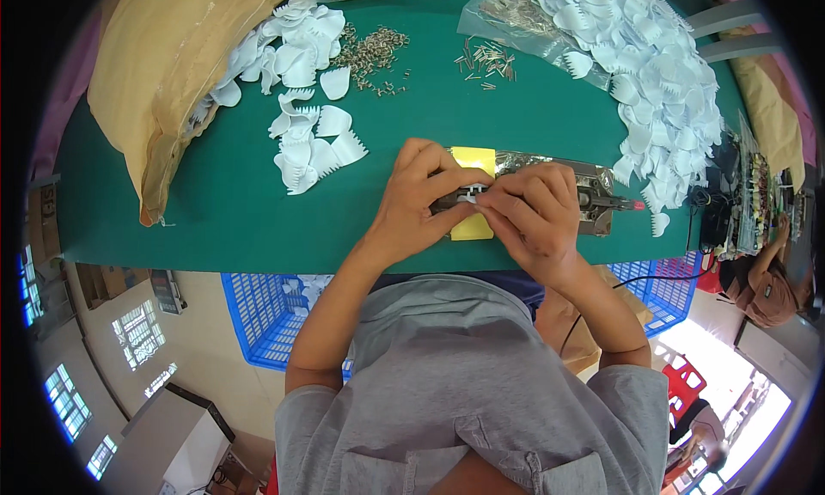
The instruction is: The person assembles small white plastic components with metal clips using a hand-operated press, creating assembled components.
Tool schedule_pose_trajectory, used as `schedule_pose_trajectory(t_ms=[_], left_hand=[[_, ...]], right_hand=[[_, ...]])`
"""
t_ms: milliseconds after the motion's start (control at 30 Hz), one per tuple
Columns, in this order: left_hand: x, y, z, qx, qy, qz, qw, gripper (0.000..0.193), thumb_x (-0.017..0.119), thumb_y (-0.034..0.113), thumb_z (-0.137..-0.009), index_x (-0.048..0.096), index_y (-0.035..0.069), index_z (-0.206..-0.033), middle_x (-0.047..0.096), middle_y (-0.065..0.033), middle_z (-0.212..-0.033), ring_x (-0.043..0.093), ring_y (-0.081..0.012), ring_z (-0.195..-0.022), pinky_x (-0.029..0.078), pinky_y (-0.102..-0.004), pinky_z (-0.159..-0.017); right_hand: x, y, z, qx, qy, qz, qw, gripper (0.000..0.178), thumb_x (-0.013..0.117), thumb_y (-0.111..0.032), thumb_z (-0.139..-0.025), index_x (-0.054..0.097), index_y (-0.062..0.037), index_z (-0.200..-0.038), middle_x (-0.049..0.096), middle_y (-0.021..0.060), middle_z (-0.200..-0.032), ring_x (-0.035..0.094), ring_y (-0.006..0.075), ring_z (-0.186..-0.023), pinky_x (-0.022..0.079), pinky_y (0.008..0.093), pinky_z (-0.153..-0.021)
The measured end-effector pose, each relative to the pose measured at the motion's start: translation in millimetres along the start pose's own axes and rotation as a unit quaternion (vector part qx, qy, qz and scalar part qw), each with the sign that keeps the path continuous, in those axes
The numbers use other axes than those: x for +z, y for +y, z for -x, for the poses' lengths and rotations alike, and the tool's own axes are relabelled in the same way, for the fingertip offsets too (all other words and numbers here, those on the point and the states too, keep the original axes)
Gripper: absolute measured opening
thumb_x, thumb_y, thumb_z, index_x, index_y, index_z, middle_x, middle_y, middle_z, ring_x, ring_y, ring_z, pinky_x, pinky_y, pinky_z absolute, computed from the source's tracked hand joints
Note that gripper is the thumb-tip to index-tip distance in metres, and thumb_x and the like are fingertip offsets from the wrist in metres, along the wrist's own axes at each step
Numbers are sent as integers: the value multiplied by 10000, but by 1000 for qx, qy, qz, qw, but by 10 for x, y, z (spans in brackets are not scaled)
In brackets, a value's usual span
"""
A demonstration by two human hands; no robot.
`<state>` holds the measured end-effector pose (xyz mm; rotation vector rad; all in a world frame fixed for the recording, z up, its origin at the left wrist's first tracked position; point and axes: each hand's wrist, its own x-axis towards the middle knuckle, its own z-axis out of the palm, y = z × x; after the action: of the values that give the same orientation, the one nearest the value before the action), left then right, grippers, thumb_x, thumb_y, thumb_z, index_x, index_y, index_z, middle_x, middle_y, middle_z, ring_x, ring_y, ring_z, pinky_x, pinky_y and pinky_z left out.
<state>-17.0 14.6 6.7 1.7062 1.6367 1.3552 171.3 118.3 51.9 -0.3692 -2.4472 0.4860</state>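
Both hands meet over a metal bench jig (595,204) with a red-tipped lever at its right end. Between the fingertips sits a small white toothed plastic piece (470,195), apparently a hair claw clip part. My left hand (411,194) pinches it from the left, fingers bent. From the right, my right hand (540,210) presses thumb and forefinger together on it. Fingers hide most of the piece and the jig's middle. A yellow strip (473,157) shows above and below the fingertips.
Loose white claw clip halves (314,147) lie left on the green table (215,229). Beyond are small springs (369,57) and metal pins (490,61). A large heap of clip halves (662,100) covers the right. A yellow sack (163,74) stands left; blue baskets (249,323) sit below.
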Motion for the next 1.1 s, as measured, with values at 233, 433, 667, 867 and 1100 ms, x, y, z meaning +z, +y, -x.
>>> schedule_pose_trajectory(t_ms=[233, 433, 667, 867, 1100], left_hand=[[-1, -7, -11, 1, 2, -11, 1000, 435, 838, 68, -716, 783, 145, -1141, 580, -18, -949, 520, -254, -1013, 460, -380, -896], [-14, -5, 6, 4, 11, -13, 1000, 415, 838, 57, -713, 774, 124, -1117, 618, -34, -983, 540, -279, -1041, 476, -405, -900], [22, 27, 21, -2, 10, -2, 1000, 312, 858, 127, -789, 757, 109, -1083, 625, -55, -991, 542, -293, -1073, 478, -401, -923], [41, 7, 37, 3, 10, -2, 1000, 304, 851, 156, -811, 746, 109, -1093, 627, -45, -993, 544, -289, -1083, 474, -401, -939], [30, -12, 25, 5, 16, 12, 1000, 307, 849, 157, -815, 743, 96, -1097, 624, -59, -990, 544, -292, -1081, 468, -405, -949]], right_hand=[[55, -12, -28, -39, 21, 52, 998, 251, 843, -103, -750, 759, -83, -987, 709, 35, -1013, 657, 240, -919, 498, 392, -755], [-91, 34, -160, -2, -64, -31, 997, 216, 837, -81, -784, 751, -74, -983, 723, 54, -1013, 669, 253, -917, 520, 389, -756], [422, 601, -1042, 71, -86, -68, 991, 176, 743, -113, -912, 748, -73, -1083, 747, 90, -1002, 736, 275, -850, 586, 409, -758], [900, 795, -1320, 168, -150, -72, 972, 149, 742, -163, -896, 779, -120, -1033, 730, 94, -980, 724, 286, -942, 576, 427, -779], [851, 741, -1338, 91, -136, -19, 986, 111, 752, -164, -879, 735, -60, -915, 683, 95, -901, 694, 322, -893, 559, 470, -756]])
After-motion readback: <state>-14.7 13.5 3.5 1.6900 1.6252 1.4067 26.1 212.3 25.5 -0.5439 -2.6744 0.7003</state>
